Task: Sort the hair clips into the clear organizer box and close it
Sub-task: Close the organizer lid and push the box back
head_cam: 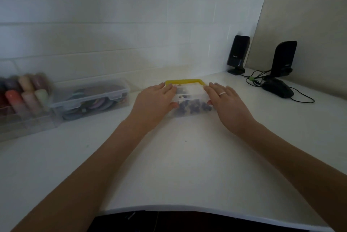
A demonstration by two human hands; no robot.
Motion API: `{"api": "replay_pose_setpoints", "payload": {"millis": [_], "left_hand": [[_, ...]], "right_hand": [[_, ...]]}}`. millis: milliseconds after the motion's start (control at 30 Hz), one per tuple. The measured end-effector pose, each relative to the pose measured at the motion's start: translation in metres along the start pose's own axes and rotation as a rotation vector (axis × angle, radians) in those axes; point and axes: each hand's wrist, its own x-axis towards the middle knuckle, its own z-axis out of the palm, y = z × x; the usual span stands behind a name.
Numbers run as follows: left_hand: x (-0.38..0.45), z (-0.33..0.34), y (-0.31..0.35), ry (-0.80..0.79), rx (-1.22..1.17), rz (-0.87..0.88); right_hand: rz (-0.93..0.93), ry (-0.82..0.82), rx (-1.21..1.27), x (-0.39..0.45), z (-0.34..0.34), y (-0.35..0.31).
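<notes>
Text check: almost nothing readable.

We see one small pale logo on the front of the left speaker [238, 52], a short word in light letters on black, too blurred for us to spell out. The right speaker [285, 59] has a faint pale mark low on its side; we can't read that either. The box [189, 98], the case [90, 98] and the wall [131, 25] show no lettering we can make out.
</notes>
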Motion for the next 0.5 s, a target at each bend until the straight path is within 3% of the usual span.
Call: {"api": "replay_pose_setpoints", "payload": {"millis": [167,500], "left_hand": [[-0.004,0.026,-0.007,0.023,0.275,-0.117],[0.004,0.063,-0.043,0.118,0.296,-0.222]], "right_hand": [[0.124,-0.024,0.196,0.030,0.018,-0.018],[0.150,0.036,0.359,0.081,0.060,-0.038]]}}
